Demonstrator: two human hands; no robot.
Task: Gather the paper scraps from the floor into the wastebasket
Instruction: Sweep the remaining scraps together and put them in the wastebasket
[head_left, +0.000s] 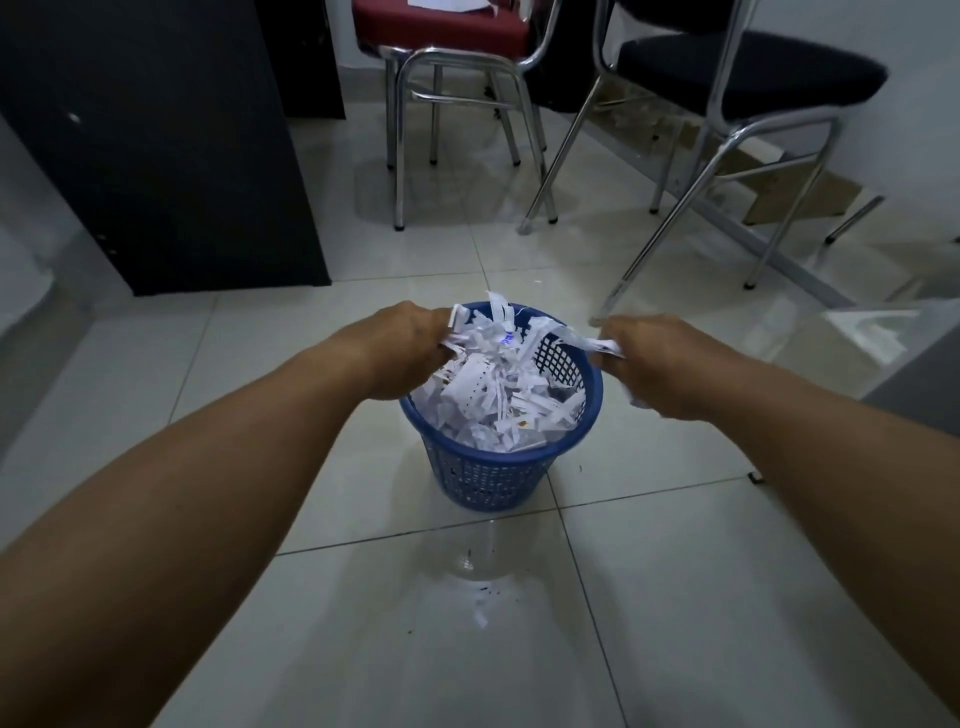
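A blue mesh wastebasket (483, 480) stands on the white tiled floor, heaped with white paper scraps (506, 397). My left hand (402, 353) hovers over the basket's left rim and grips a bunch of scraps, its fingers curled into the pile. My right hand (641, 361) is beside the right rim and holds a few paper strips (597, 343) that stretch toward the pile. One small white scrap (480, 618) lies on the floor in front of the basket, with tiny dark specks around it.
A dark cabinet (171, 145) stands at the back left. A red-seated chrome chair (447, 31) and a black-seated chair (748, 73) stand behind the basket, their legs spreading over the floor. A small dark bit (755, 477) lies to the right.
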